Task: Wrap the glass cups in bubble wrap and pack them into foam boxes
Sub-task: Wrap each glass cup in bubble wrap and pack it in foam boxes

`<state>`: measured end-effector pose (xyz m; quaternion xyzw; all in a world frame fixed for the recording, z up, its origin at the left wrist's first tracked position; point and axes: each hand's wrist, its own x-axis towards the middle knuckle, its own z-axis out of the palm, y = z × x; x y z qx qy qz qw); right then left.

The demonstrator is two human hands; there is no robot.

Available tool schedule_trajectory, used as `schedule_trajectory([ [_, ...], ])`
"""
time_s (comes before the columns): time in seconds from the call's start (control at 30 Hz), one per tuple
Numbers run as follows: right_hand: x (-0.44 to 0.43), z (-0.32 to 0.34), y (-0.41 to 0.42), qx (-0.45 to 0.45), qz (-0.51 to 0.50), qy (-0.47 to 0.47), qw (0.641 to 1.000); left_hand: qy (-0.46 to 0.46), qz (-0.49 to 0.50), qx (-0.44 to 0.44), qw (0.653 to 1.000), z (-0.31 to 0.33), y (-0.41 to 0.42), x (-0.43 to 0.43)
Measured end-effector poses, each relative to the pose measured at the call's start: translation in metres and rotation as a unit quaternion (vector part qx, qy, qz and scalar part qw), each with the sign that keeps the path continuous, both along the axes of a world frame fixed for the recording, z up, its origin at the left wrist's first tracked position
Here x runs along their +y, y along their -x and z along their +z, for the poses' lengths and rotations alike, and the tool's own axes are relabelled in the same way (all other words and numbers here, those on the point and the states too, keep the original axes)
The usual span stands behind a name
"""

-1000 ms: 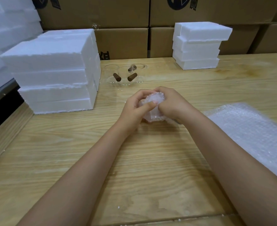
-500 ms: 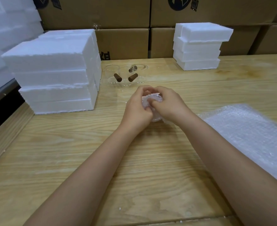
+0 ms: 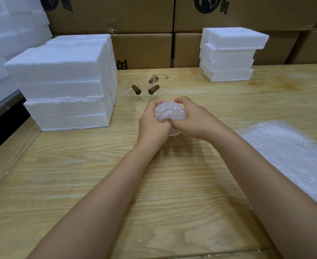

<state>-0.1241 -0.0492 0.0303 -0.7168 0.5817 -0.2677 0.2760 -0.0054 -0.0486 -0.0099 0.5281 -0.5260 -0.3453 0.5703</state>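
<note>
Wooden table, pale grain, backed by a wall of cardboard cartons.

1. Wrapped cup: glass cup bundled in bubble wrap, held just above the table at mid-depth. Strip of bare glass showing at the lower end of the bundle.
2. Left hand: fingers curled round the left side of the wrapped cup, thumb pressing the wrap.
3. Right hand: fingers curled over the top and right side of the wrapped cup, thumb meeting the left thumb at the near face.
4. Bare cups: clear glass with brown stub handles, grouped just behind the wrapped cup, unwrapped.
5. Bubble wrap sheet: flat, to the right of the wrapped cup and nearer the viewer.
6. Tall foam stack: left of the wrapped cup. Low foam stack: behind it to the right. All closed, none opened for packing.

Risks, as judged: wrap likely to spring open if either thumb lifts before the loose end is tucked; glass liable to slide out through the uncovered lower end; hard squeezing apt to crack it; a forward nudge apt to knock the bare cups.

Markings: dark round logos on the cartons, cropped; print beside and below them not legible.
</note>
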Motion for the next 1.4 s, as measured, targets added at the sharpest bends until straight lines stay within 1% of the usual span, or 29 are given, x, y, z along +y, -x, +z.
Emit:
schedule_trajectory([
  [0.1,0.002,-0.003,-0.002,-0.005,-0.034,0.014,0.999,0.015,-0.007,0.003,1.0,0.0,0.003,0.003],
  [0.17,0.001,-0.005,-0.001,0.008,-0.064,0.026,0.998,0.012,-0.041,-0.003,0.999,0.002,0.004,0.006],
  [0.2,0.0,-0.004,0.001,0.014,-0.077,0.027,0.997,0.013,-0.076,-0.006,0.997,0.002,0.002,0.008],
  [0.27,-0.003,-0.002,0.006,0.009,-0.101,0.014,0.995,0.02,-0.183,-0.019,0.983,0.001,-0.004,0.011],
  [0.33,-0.006,-0.002,0.012,-0.017,-0.115,-0.019,0.993,0.039,-0.263,-0.094,0.959,0.0,-0.012,0.012],
  [0.37,-0.007,-0.002,0.014,-0.034,-0.112,-0.04,0.992,0.054,-0.28,-0.144,0.948,0.0,-0.016,0.012],
  [0.43,-0.008,-0.003,0.017,-0.067,-0.102,-0.071,0.99,0.089,-0.269,-0.209,0.936,-0.001,-0.02,0.009],
  [0.53,-0.007,-0.002,0.02,-0.108,-0.083,-0.088,0.987,0.113,-0.186,-0.242,0.946,-0.003,-0.026,0.002],
  [0.6,-0.008,0.001,0.024,-0.158,-0.054,-0.111,0.98,0.084,-0.157,-0.215,0.96,-0.006,-0.032,0.001],
  [0.7,-0.009,0.002,0.031,-0.245,-0.043,-0.14,0.958,0.029,-0.152,-0.143,0.978,-0.007,-0.035,-0.001],
  [0.77,-0.009,0.0,0.033,-0.315,-0.051,-0.144,0.937,0.005,-0.143,-0.118,0.983,-0.006,-0.035,-0.002],
  [0.83,-0.009,-0.003,0.033,-0.4,-0.049,-0.139,0.905,-0.003,-0.127,-0.094,0.987,-0.004,-0.036,-0.005],
  [0.87,-0.009,-0.004,0.033,-0.424,-0.041,-0.128,0.896,-0.006,-0.12,-0.081,0.989,-0.004,-0.038,-0.006],
  [0.97,-0.011,-0.011,0.029,-0.425,-0.034,-0.093,0.9,-0.027,-0.116,-0.084,0.989,-0.004,-0.044,-0.007],
  [1.07,-0.012,-0.02,0.021,-0.41,-0.048,-0.059,0.909,-0.034,-0.122,-0.14,0.982,-0.006,-0.05,-0.009],
  [1.2,-0.014,-0.034,0.012,-0.398,-0.065,-0.008,0.915,-0.068,-0.087,-0.237,0.965,-0.011,-0.055,-0.012],
  [1.3,-0.015,-0.04,0.012,-0.382,-0.064,0.002,0.922,-0.077,-0.083,-0.258,0.959,-0.012,-0.054,-0.011],
  [1.4,-0.015,-0.043,0.012,-0.343,-0.066,0.025,0.937,-0.063,-0.081,-0.277,0.955,-0.011,-0.052,-0.009],
])
